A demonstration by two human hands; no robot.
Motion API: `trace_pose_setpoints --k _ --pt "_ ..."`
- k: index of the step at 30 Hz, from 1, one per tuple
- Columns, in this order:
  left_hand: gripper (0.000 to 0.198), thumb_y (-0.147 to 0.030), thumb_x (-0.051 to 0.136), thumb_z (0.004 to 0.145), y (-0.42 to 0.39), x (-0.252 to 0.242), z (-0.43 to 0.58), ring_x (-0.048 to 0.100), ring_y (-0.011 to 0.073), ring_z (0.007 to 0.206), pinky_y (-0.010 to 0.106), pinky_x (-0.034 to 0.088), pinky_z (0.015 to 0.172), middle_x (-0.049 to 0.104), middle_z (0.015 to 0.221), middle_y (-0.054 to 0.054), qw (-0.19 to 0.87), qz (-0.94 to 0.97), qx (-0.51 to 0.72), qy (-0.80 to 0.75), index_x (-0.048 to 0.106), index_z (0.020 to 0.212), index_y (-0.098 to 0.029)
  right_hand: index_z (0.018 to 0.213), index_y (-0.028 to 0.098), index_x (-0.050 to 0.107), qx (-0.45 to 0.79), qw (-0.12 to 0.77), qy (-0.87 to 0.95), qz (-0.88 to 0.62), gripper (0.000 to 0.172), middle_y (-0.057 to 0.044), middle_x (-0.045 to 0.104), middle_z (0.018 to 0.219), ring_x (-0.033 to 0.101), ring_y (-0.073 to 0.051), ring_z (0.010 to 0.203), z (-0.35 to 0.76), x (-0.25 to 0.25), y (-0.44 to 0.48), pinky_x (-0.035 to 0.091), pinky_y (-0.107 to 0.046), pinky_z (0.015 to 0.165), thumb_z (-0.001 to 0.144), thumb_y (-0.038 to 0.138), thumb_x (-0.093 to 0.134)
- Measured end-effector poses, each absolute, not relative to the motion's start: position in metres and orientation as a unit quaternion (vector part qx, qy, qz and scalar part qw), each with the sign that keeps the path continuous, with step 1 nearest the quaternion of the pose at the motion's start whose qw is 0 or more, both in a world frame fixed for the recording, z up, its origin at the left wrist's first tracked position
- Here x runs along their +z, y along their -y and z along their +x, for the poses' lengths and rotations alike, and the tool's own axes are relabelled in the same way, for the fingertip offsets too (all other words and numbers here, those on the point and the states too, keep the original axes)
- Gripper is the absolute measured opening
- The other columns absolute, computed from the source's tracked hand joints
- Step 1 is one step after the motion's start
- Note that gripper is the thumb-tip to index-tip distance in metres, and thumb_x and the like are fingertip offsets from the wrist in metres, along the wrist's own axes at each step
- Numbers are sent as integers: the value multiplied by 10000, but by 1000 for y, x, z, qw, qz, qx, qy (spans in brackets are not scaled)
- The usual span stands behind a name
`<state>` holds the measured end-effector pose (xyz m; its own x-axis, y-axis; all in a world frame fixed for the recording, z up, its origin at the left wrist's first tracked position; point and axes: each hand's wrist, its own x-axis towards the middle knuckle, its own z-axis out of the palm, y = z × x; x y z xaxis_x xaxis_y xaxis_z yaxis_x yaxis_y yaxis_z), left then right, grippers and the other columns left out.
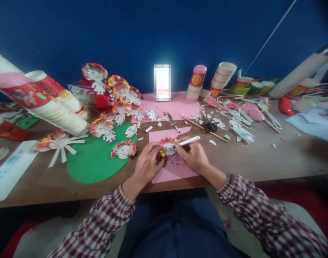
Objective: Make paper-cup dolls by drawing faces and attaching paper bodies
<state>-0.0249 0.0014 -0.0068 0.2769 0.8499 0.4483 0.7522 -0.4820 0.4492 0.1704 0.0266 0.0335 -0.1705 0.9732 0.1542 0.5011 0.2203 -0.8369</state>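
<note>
Close to the near edge of the table [260, 161], approx. dead centre in front of the person, sits a paper-cup face [168, 144]: a small round disc w/ a curled red & yellow fringe, lying on a pink sheet [177, 172] that has dark scribbles on it. The left hand [148, 165] comes in from 7 o'clock, fingers pinched on the fringe at the disc's lower-left rim, pinning it down. The right hand [194, 156], at 4 o'clock of the disc, is closed round a white marker [188, 141] in a writing grip, barrel pointing out to 2 o'clock, tip at the disc's right side; can't tell if the tip touches. I'd judge the piece v. light & flimsy: thin cup paper, fringe strips that would crush or tear easily, so best held by the rim w/ a soft pinch, not by the curls. The marker looks light, stiff & smooth. At 9 o'clock a similar finished face [123, 149] lies on a green paper disc [94, 165]; further out at 10, a long stack of paper cups [59, 107] lies on its side. Scissors [209, 126] lie at 1 o'clock among paper scraps, & a bright screen [162, 82] stands at 12 by the blue wall.
</note>
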Motion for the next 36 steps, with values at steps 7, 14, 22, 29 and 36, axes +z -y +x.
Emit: trace_pose_setpoints --k 7,14,22,29,36 --pt "325 -163 645 786 -2 -8 -25 548 239 1060 404 484 929 577 1117 96 72 796 330 -502 556 1099 -174 843 180 613 328 346 685 -551 121 -9 652 702 588 -131 602 169 37 -27 444 -224 572 828 269 533" --pt "332 -158 635 785 -1 -8 -25 544 245 1073 415 480 942 569 1128 98 72 796 324 -507 552 1106 -176 845 182 632 313 335 694 -555 133 1 646 655 542 -111 516 170 38 -26 415 -214 524 829 289 554" --pt "318 -155 622 788 -2 -7 -25 550 240 1064 413 486 935 565 1118 93 70 796 328 -504 554 1097 -183 874 178 644 301 331 699 -557 148 -2 651 647 547 -116 513 170 38 -25 406 -211 509 829 296 566" --pt "320 -162 631 787 -1 -7 -25 544 243 1075 407 480 947 567 1128 103 71 796 319 -510 560 1099 -165 867 179 639 313 329 694 -558 133 -3 656 669 567 -119 541 169 39 -25 411 -212 528 831 284 565" --pt "317 -161 624 788 -2 -8 -25 549 247 1070 422 488 934 572 1119 97 71 796 326 -505 555 1097 -185 853 177 601 340 363 676 -544 135 -9 630 670 560 -123 559 171 34 -27 428 -218 542 846 286 521"
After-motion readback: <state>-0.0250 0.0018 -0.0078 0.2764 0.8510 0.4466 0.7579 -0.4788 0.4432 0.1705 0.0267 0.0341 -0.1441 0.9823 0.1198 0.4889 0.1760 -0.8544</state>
